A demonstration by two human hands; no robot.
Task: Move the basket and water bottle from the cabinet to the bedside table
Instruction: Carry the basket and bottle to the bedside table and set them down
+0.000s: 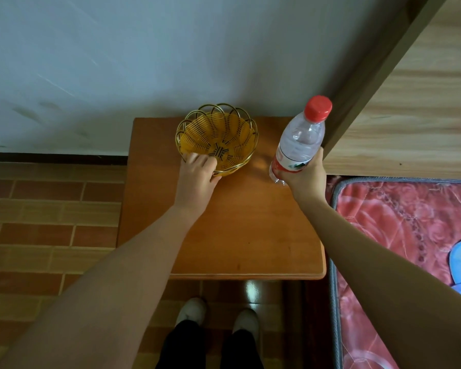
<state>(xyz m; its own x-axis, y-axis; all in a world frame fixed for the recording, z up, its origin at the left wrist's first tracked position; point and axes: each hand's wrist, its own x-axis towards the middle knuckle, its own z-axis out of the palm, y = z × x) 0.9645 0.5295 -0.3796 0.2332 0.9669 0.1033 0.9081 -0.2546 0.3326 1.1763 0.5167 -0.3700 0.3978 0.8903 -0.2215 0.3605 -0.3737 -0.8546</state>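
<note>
- Orange-brown wooden counter sits against the pale wall, tucked in the corner beside the bed; everything below is placed relative to it.
- Basket, yellow woven with gold wire loop rim, stands upright on the counter's far-left part, near the wall edge.
- Left hand is at the basket's near rim; fingers curl over the rim into the bowl, thumb on the outside, so closed on the rim.
- Water bottle, clear with red cap and red-white label, is over the counter's far-right part, tilted with the cap leaning away and right; whether its base touches the counter, can't tell.
- Right hand wraps the bottle's lower half, fingers closed around the label area.
- Basket and bottle are apart, a strip of bare counter between them.
- Wooden headboard rises right of the counter, just beside the bottle.
- Red patterned mattress lies along the counter's right side.
- Brick-pattern floor left of and below the counter; two white shoes at its near edge.
</note>
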